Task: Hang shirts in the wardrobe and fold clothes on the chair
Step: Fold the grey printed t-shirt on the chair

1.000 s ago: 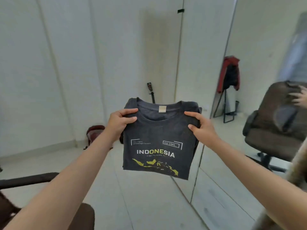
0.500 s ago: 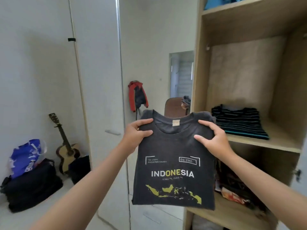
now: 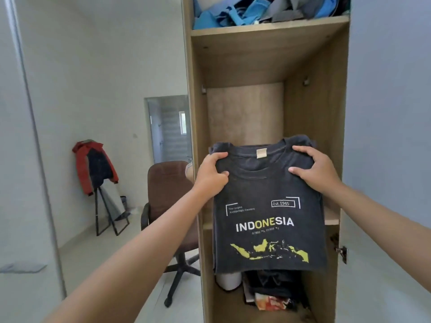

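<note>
Within the last second the view had swung from the room to the open wardrobe (image 3: 312,127). The left hand (image 3: 211,174) and right hand (image 3: 313,171) each gripped the folded shirt (image 3: 268,220) between them, just before its middle shelf (image 3: 331,219), so shelving looked imminent.

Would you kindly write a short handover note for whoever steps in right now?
Left hand and right hand each grip a shoulder of the folded dark Indonesia T-shirt, held up in front of the open wardrobe.
Done: shirt folded and brought to the wardrobe.
Left: set it on the middle shelf, then see to any clothes remaining at the brown chair.
</note>
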{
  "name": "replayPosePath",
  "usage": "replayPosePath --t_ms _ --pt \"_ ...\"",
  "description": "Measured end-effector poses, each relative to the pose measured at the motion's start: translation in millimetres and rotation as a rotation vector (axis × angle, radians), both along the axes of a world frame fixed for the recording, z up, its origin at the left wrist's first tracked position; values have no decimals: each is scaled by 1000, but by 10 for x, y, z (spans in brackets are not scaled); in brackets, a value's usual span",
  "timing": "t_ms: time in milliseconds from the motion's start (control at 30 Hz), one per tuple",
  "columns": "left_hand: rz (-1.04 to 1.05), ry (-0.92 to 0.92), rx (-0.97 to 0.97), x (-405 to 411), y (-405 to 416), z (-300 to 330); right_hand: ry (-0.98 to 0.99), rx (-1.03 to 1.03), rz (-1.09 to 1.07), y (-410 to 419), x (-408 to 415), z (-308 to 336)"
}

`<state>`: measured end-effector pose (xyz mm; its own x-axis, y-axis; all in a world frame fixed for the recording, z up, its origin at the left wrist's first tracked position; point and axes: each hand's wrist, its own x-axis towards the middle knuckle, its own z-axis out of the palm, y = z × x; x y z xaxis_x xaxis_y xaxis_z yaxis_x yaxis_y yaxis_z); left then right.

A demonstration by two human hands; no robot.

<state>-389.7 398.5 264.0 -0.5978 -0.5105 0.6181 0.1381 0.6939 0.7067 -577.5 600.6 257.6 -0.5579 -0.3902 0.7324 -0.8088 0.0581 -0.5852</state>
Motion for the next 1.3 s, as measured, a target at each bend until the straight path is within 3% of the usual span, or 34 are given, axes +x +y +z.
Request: replayPosePath --t_ms 167,433,667,767,933,1167,1300 --pt "9 75 52 -909 -309 324 -12 -54 -44 -452 -763 317" --pt "89 53 234 -2180 -1185 215 -300 -27 34 -1401 -2111 191" --pt "123 -65 351 -2857 -1825 -111 -441 207 86 -2001 -2853 -109" --pt "123 -123 378 -3026 -1960 -364 -491 295 75 -2102 -3000 -346" --pt "136 -164 372 -3154 -2057 -638 -536 267 43 -2124 -3130 -559" --pt "303 -331 198 -2974 -1899 -603 -368 383 -107 -1965 -2964 -522" --pt "265 -340 149 -2613 -1557 -515 -267 361 -137 -1664 -2469 -435"
